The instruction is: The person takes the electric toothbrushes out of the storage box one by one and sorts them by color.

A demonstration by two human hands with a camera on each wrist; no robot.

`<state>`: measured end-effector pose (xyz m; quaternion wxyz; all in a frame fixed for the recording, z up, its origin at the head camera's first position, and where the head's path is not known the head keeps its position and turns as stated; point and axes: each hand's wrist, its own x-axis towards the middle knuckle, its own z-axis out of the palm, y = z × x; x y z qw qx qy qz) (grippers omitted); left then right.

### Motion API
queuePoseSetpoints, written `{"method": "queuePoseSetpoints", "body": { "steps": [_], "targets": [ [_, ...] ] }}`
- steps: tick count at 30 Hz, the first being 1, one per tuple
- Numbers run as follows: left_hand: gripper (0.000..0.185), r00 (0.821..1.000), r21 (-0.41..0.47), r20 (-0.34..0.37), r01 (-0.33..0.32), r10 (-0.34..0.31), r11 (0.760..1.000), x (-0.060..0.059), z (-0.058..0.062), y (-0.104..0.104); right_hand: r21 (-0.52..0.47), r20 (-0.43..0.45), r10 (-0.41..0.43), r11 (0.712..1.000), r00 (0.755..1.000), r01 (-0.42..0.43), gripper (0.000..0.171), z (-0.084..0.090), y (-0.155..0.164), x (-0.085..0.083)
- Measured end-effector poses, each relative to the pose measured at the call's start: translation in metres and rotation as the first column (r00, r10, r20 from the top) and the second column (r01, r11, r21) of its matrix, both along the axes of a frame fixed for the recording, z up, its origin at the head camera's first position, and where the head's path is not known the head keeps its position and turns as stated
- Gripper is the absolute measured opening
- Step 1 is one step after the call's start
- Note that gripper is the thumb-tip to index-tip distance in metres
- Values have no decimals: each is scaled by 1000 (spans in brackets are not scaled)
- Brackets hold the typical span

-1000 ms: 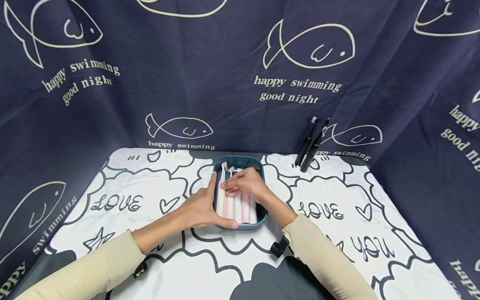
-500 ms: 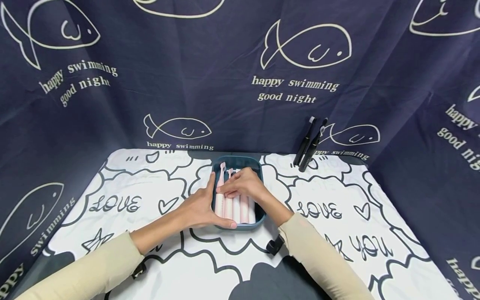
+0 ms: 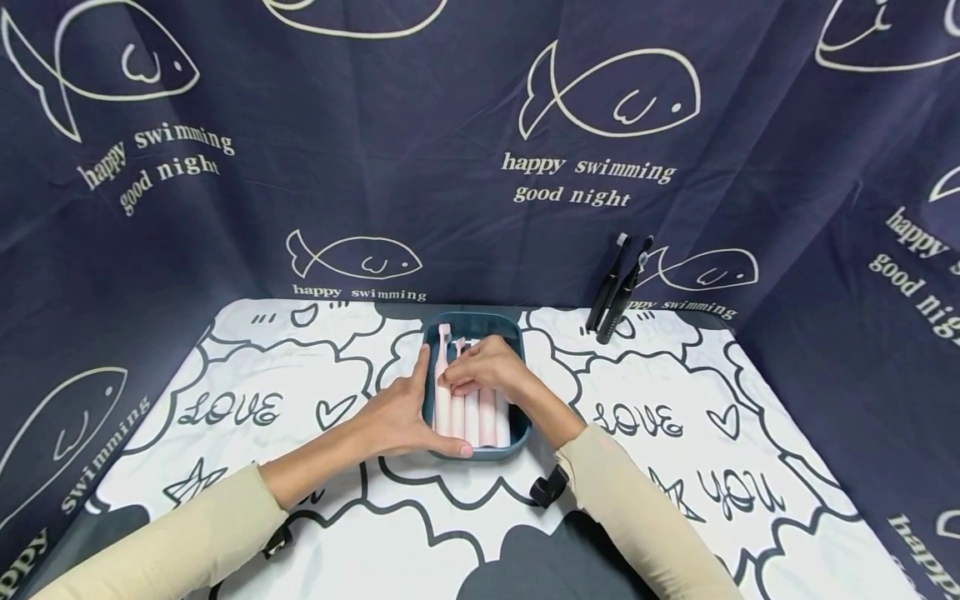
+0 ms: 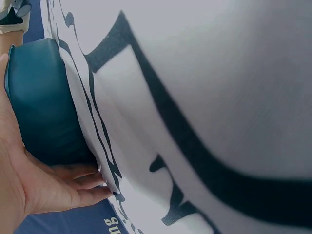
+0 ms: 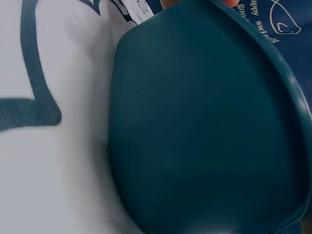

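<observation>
A dark teal box (image 3: 491,455) stands on the table and holds several pink and white electric toothbrushes side by side. My left hand (image 3: 401,415) holds the box at its left side, thumb at the near rim and fingers along the left wall. In the left wrist view, the fingers reach past the box's end (image 4: 41,102). My right hand (image 3: 491,365) is inside the box, pinching the leftmost pink electric toothbrush (image 3: 442,408) near its neck. That hand partly covers the brushes beside it. The right wrist view is mostly filled by the box's outer wall (image 5: 195,122).
Several black electric toothbrushes (image 3: 617,296) stand upright at the back right, against the dark blue curtain (image 3: 450,167). A white cloth (image 3: 285,367) with black drawings covers the table. Black wrist straps show under both sleeves.
The leftmost toothbrush has turned a little, so its bristles now show more. My right fingertips have shifted slightly along it. The left hand has stayed on the box.
</observation>
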<state>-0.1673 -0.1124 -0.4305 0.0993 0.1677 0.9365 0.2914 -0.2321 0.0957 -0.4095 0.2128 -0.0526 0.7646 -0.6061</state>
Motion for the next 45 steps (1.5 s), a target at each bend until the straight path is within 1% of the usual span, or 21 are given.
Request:
{"method": "queuePoseSetpoints", "body": {
  "steps": [4,10,14,19,27,31,38,45],
  "targets": [
    [177,1000,7,-3,0,0,1000,0,-1,0,-12,22,-14,1000,1000,14,24,0,0,-1],
    [175,1000,22,1,7,-7,1000,-1,0,0,-56,51,-41,997,998,44,34,0,1,-1],
    [175,1000,20,15,9,-9,1000,0,0,0,-87,73,-60,994,995,66,38,-1,2,-2],
    [176,1000,24,17,7,-7,1000,0,0,-1,-135,112,-77,987,991,92,40,-1,1,-2],
    [175,1000,40,15,22,-22,999,-1,-2,-2,-196,189,-102,971,977,139,28,3,4,1],
    [175,1000,53,11,23,-23,998,-2,-3,-2,-221,210,-111,962,971,158,22,5,4,2],
    [175,999,75,12,29,-30,997,-2,-3,-3,-231,197,-121,959,973,166,19,9,6,8],
    [174,999,61,26,23,-25,998,-1,-2,-2,-248,159,-177,945,971,213,19,12,10,11]
  ]
}}
